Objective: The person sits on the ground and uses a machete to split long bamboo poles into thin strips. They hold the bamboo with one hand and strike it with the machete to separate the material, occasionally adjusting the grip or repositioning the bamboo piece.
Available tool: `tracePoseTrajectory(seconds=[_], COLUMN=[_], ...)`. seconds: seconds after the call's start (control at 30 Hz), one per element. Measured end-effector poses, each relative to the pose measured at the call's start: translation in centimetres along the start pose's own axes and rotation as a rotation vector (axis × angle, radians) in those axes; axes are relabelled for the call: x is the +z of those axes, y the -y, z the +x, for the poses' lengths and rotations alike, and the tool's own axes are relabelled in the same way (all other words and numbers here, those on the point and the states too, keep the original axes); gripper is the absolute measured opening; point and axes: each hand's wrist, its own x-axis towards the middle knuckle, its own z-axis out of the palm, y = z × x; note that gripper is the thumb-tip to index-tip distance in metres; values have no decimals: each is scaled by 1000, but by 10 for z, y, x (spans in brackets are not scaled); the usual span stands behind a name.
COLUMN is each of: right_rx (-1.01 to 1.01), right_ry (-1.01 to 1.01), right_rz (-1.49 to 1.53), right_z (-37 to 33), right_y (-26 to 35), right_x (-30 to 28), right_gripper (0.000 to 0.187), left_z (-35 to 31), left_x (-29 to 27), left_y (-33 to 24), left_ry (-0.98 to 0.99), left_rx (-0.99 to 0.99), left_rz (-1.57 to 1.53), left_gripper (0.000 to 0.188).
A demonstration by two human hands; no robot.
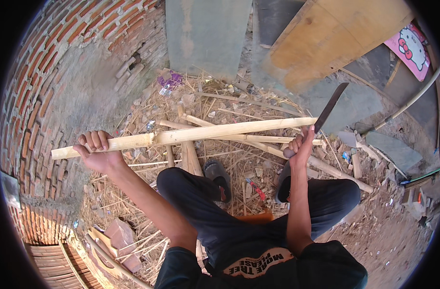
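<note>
A long, pale split bamboo strip (205, 131) lies across the view in front of me, with a joint left of its middle. My left hand (100, 150) is wrapped round the strip near its left end. In my right hand (299, 144) is a machete (331, 108), its dark blade slanting up and away to the right. The rounded butt of its handle shows below my fingers. The blade's base and my fingertips are at the strip's right end; whether the edge touches the bamboo I cannot tell.
More bamboo lengths (273, 150) lie crossed under the strip, over ground strewn with shavings (229, 164) and rubble. A brick wall (42, 120) rises at the left. Boards (335, 38) lean at the back, with a pink cartoon panel (410, 50) at right. My shoes (217, 176) are close below.
</note>
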Motion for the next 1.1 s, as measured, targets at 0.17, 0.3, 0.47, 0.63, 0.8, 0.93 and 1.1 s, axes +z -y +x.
tracePoseTrajectory(seconds=[0.17,0.3,0.47,0.63,0.8,0.93,1.1], right_rx=[-230,-402,-538,-664,-583,-532,-444], right_ry=[61,283,532,552,675,762,1008], right_rz=[191,358,294,50,-73,-232,-431], right_z=[47,78,97,87,63,41,1], right_y=[86,181,270,315,294,245,202], right_x=[53,67,83,124,171,214,241], right_gripper=[22,21,24,31,39,44,44], left_z=[-11,-57,-101,-91,-68,-65,-89], left_x=[-51,-1,-40,41,115,147,149], left_y=[35,67,51,79,156,201,245], left_ry=[47,-330,651,1127,1123,1127,1209], left_rx=[-119,-708,-1266,-1157,-723,-750,-853], left_rz=[-168,267,972,1111,1106,1080,823], left_gripper=[60,94,72,31,58,86,109])
